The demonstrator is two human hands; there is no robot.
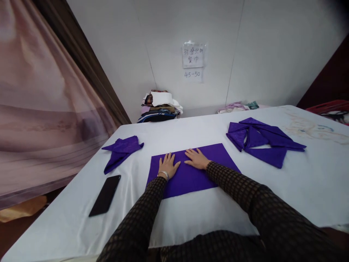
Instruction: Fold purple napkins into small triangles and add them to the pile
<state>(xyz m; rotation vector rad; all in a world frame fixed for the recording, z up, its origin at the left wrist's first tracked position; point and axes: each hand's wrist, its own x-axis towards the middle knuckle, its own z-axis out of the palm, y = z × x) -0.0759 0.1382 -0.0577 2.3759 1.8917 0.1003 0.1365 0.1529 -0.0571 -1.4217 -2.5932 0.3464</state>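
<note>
A purple cloth napkin point(188, 178) lies flat as a wide rectangle on the white-covered table point(196, 214) in front of me. On its left half rests my left hand point(168, 166), palm down with fingers spread and a bracelet at the wrist. My right hand point(197, 159) lies flat a little to the right, near the napkin's far edge, its fingers apart and pointing left. Neither hand grips the fabric. Both forearms, in dark checked sleeves, reach across the near side and hide parts of the napkin's near and right edges.
At the left lies a crumpled purple napkin point(122, 151), with a black phone point(105, 195) nearer me. Several folded purple pieces point(261, 140) lie at the right. Stacked clothes point(159, 107) stand behind the table by the wall, under a handwritten sign point(193, 55). A pink curtain point(49, 102) hangs left.
</note>
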